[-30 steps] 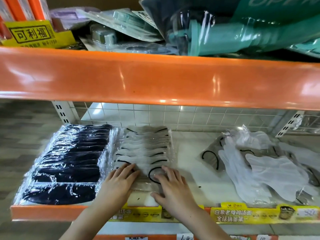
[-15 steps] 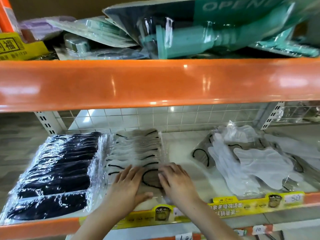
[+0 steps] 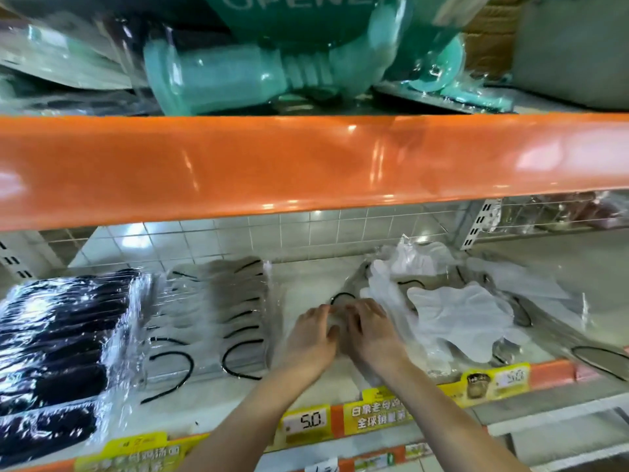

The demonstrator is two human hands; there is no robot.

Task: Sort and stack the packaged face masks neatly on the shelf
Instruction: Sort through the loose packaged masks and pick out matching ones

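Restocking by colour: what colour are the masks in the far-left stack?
Black masks in clear plastic wrap, seen in the head view.

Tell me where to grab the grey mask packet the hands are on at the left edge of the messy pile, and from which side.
Take the grey mask packet by its bare left edge, from the open shelf side. It lies flat, and its right part seems tucked under the white masks. Left hand and right hand already rest there; their grip is too blurred to tell.
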